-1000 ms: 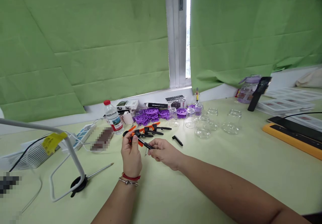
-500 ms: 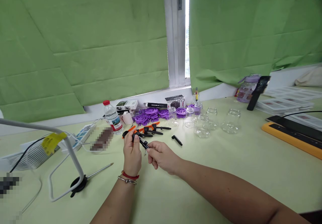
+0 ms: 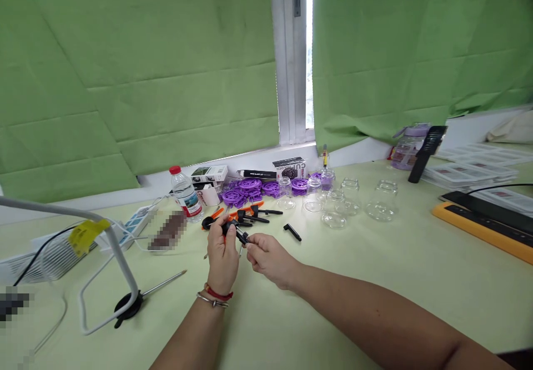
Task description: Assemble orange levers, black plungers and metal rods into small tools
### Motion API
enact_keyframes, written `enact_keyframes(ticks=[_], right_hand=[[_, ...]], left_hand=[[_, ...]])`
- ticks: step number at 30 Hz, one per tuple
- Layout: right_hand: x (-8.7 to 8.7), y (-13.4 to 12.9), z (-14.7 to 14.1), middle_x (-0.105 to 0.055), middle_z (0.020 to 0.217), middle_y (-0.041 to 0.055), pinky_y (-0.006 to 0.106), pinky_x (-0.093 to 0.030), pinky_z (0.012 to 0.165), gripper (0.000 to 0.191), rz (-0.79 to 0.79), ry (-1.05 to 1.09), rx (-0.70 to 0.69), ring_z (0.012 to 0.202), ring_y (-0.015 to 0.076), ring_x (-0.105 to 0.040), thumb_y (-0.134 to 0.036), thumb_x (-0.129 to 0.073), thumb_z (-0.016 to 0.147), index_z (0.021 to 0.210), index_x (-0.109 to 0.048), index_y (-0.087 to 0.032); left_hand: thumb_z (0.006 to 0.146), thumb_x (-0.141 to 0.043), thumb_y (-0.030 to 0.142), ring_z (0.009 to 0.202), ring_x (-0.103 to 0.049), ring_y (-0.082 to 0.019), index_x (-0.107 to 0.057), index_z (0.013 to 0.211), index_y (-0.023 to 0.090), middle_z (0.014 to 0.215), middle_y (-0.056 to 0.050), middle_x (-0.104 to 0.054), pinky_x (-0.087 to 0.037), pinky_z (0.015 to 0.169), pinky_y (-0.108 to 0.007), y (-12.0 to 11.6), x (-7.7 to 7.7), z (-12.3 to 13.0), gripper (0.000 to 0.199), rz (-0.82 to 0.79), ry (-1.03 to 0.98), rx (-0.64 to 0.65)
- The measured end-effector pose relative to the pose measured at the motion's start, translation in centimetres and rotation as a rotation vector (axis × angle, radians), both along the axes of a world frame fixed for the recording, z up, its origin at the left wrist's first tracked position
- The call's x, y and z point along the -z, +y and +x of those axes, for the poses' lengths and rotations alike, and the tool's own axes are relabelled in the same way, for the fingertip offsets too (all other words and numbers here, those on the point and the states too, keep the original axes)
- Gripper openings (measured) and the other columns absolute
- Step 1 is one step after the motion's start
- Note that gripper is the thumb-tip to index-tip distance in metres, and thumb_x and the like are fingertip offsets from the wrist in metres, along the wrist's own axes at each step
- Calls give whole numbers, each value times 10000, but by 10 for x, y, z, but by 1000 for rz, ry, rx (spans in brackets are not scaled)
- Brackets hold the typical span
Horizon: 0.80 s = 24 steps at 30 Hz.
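Both hands meet over the table around a slim black tool (image 3: 242,236) with a thin metal rod; its exact kind is unclear. My left hand (image 3: 222,253) is closed around its upper end, with the thumb along it and the far part hidden by fingers. My right hand (image 3: 268,260) pinches its lower end between thumb and fingertips. Just behind the hands lie several black-and-orange tools (image 3: 253,214) of similar look. A loose short black piece (image 3: 292,232) with a bent end rests to the right of them.
Purple plastic wheel-shaped pieces (image 3: 250,186) are heaped at the back, beside clear glass jars (image 3: 382,202). A red-capped water bottle (image 3: 184,192) stands left. A black suction disc with a metal rod (image 3: 128,306) sits beneath a white bent frame (image 3: 125,264). An orange-black device (image 3: 478,227) lies right.
My left hand has shifted slightly right and turned a little, and the hands are closer together on the tool. Both still hold it.
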State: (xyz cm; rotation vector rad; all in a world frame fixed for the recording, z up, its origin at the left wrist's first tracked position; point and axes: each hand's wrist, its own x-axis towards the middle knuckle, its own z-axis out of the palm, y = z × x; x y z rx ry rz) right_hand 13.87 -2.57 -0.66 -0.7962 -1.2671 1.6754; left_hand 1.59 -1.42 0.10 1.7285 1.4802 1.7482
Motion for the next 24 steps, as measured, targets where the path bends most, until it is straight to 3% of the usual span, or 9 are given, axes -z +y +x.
enact_keyframes(ticks=[4,8,12,19,24], right_hand=[[-6,0,2,-427,516,-76,191,-210,419,147,-27,-18,30,411,37,-308,-252,-508,811,704,-442,-175],[-11,3,5,-452,457,-73,201,-279,410,153,-35,-61,40,360,52,-389,-216,-484,799,656,-450,-174],[-9,9,9,-514,426,-48,204,-314,412,163,-49,-81,30,377,101,-519,-247,-517,778,644,-464,-172],[-12,14,16,-616,505,6,217,-403,498,122,-140,-56,33,448,96,-542,-197,-531,778,671,-539,-139],[-14,15,18,-621,514,13,235,-419,546,129,-147,-76,23,482,105,-552,-170,-549,758,634,-544,-135]], left_hand=[[855,-488,303,1099,-494,-238,-531,1135,224,1141,-80,-548,-359,970,-421,1,1,0,293,-9,145,25],[741,-591,229,1151,-466,-271,-480,1205,206,1205,-104,-515,-339,996,-453,-1,4,-2,478,56,294,99],[698,-577,195,1206,-422,-302,-405,1285,179,1279,-139,-462,-320,1015,-490,-3,6,-3,613,75,412,158],[573,-730,417,1293,-282,-392,-255,1406,159,1365,-197,-350,-266,1021,-575,-7,9,7,993,8,554,135],[598,-707,351,1292,-297,-381,-271,1398,180,1360,-175,-374,-251,1023,-582,-5,14,10,926,3,499,106]])
